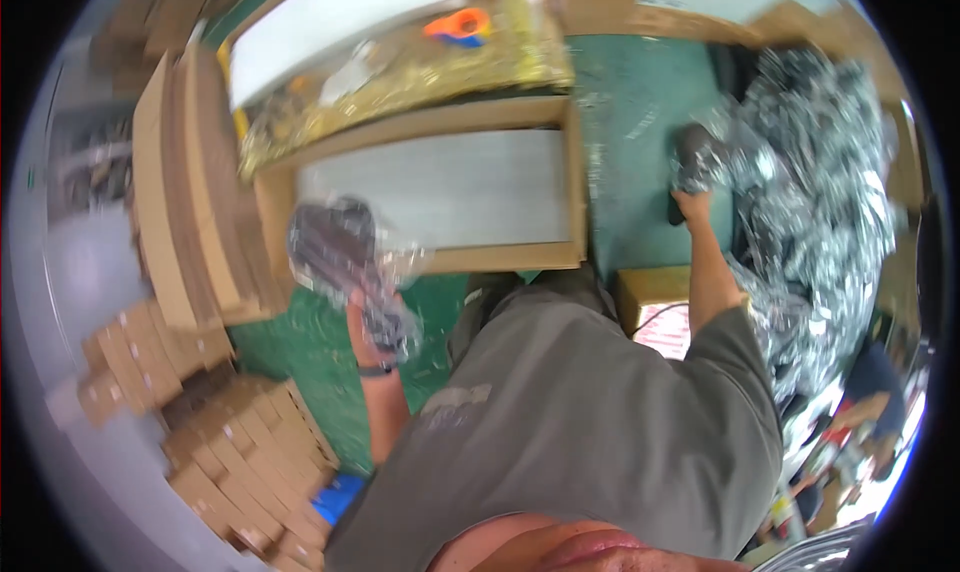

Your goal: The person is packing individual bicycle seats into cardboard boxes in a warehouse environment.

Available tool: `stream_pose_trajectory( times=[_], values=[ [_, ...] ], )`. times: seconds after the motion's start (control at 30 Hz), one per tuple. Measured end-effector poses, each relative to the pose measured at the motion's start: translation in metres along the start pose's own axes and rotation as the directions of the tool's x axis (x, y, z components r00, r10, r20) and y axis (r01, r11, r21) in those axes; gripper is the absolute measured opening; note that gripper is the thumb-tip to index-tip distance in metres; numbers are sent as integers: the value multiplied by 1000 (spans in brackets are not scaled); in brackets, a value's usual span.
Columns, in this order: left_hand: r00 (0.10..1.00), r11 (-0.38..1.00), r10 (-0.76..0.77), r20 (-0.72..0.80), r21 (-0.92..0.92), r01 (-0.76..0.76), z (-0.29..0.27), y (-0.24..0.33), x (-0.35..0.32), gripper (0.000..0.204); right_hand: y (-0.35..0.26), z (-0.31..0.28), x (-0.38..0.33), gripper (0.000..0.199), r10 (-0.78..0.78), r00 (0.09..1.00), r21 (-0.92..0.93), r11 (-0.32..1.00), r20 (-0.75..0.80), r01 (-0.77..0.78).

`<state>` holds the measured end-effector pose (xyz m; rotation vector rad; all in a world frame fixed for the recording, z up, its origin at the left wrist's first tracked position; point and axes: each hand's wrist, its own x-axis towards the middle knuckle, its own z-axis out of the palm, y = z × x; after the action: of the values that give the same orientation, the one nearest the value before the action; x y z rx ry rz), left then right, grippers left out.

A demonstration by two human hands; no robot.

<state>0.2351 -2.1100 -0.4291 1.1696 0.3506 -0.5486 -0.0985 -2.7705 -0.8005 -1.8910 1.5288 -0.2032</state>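
Note:
My left hand [362,312] grips a clear plastic bag with dark, rounded, elongated items [330,237] inside, whose kind I cannot make out. These hang over the near left corner of an open cardboard box [578,187], which has a pale, flat lining or sheet [460,187] in it. Reaching out to the right, my right hand [692,205] is closed round another dark, long piece [700,152] in clear plastic. That piece is beside a large heap of plastic-wrapped dark goods [815,192]. Motion blurs some edges.
Behind the box stands a container wrapped in yellow tape [400,122], with an orange tape dispenser [460,24] on it. Flattened cartons [180,192] lean at the left. Stacked small cartons [230,462] fill the lower left. A carton [655,292] sits near my right side.

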Motion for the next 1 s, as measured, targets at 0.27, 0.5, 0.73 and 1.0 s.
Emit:
stream_pose_trajectory(
  times=[0.27,0.5,0.73,1.0],
  values=[
    [804,417,577,144,795,-441,-111,153,57,114,-245,-100,-229,41,8,743,743,-18,670,-670],
    [783,-488,-308,541,616,-618,-161,233,252,54,-440,25,-400,49,-75,890,469,868,450,-164],
    [388,-495,-852,352,-294,-818,-247,137,409,15,-544,277,-409,45,-47,138,101,902,989,-419],
    [882,-762,-152,447,515,-392,-250,58,407,47,-476,502,-430,42,-309,394,10,798,866,603]
  ],
)
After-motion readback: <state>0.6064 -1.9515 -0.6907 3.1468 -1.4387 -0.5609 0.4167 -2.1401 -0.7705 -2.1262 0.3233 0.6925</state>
